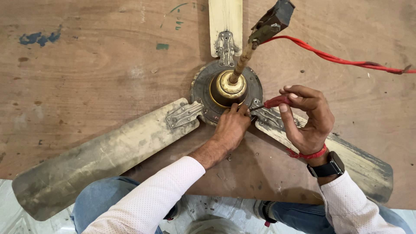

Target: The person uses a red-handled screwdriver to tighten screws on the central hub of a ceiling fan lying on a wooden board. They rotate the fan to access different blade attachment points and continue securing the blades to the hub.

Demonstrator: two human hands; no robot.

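Here is the ceiling fan (pixel 216 102) lying on the wooden bench (pixel 95 65), three grimy blades spread out and the rusty downrod (pixel 243 60) leaning up from the brass cup. The right hand (pixel 310 117) has its fingers (pixel 299 93) curled shut around the red handle of a screwdriver (pixel 277 102), and the blade runs leftward to a point just beside the left fingertips. The left hand (pixel 232 128) presses down on the motor housing rim, fingers (pixel 236 109) bunched close together right at the tool's tip; whether they pinch a screw there I cannot tell, it is too small.

The risk looks plain: those left fingertips sit directly in line with the tip, so a slip out of a corroded screw head would likely drive it into them. The red wire (pixel 338 56), well beyond the right fingers, trails loose and could snag a sleeve. A freed screw could easily roll off among the dirt specks on the bench.
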